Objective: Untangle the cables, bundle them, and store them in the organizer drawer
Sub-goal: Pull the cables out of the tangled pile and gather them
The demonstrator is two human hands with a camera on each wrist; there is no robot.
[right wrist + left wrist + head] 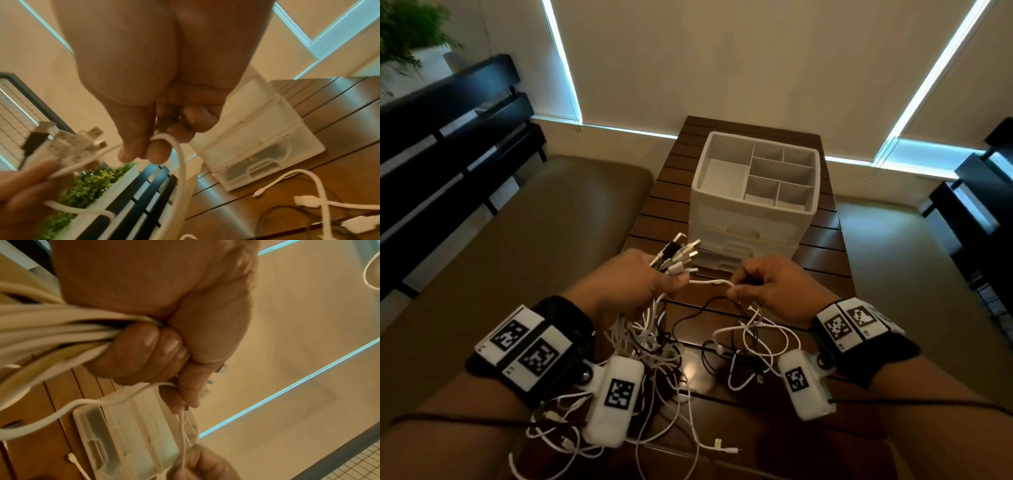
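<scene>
My left hand (650, 277) grips a bunch of cables (51, 331), mostly white with a black one; their USB plugs (679, 253) fan out above the fist. A single white cable (710, 282) runs from that hand to my right hand (753, 284), which pinches it between thumb and fingers (158, 151). Below both hands a tangle of white and black cables (654, 346) hangs down and spreads over the table. The white organizer (753, 195) stands just behind the hands, with open top compartments and closed translucent drawers (259, 164) stacked below.
The organizer sits on a narrow dark slatted wooden table (825, 246). A tan cushioned seat (534, 233) lies to the left, with black rails (448, 137) and a green plant (407, 31) beyond. Loose cable ends (726, 448) trail near the table's front edge.
</scene>
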